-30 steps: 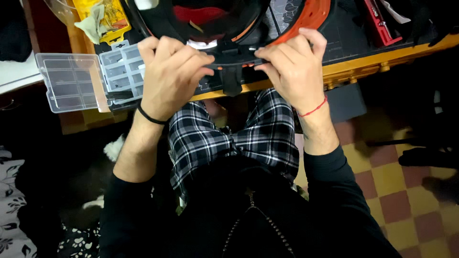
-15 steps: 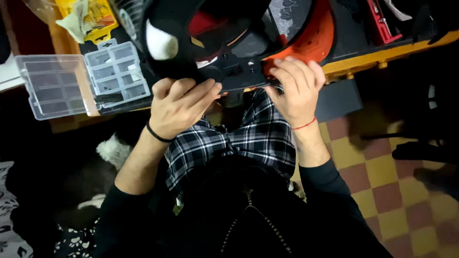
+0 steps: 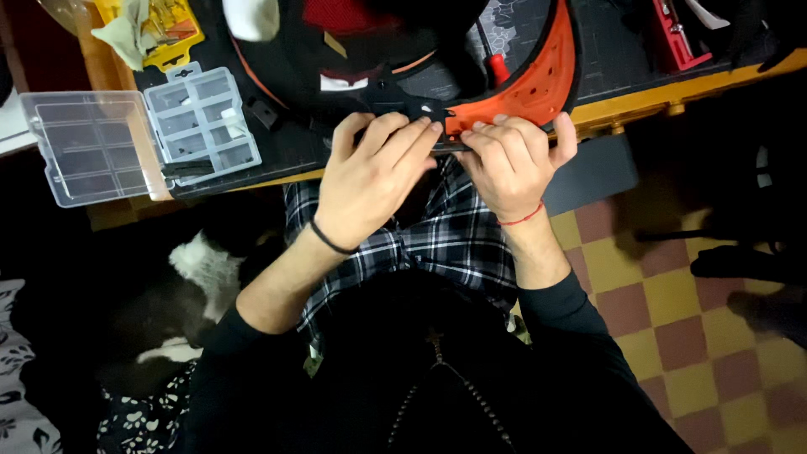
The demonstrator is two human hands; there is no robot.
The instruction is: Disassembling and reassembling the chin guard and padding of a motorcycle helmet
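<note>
A black and orange helmet-like shell [image 3: 521, 76] lies on the dark mat at the table's near edge. My left hand [image 3: 370, 181] wears a black wristband, and its fingertips press on the black lower rim of the shell. Right beside it, my right hand [image 3: 508, 164], with a red thread on the wrist, grips the orange rim from below with the thumb hooked over the edge. The fingertips of both hands nearly touch at the seam between the black and orange parts. What lies under the fingers is hidden.
An open clear compartment box [image 3: 143, 139] sits at the table's left. A yellow tray with a rag [image 3: 147, 29] is behind it, and a red tool [image 3: 672, 34] lies at the back right. A black and white animal [image 3: 197, 277] lies beside my left leg on the checkered floor [image 3: 672, 319].
Both hands have come closer together at the shell's lower rim. The view has shifted, so the shell and table sit higher and the animal on the left now shows.
</note>
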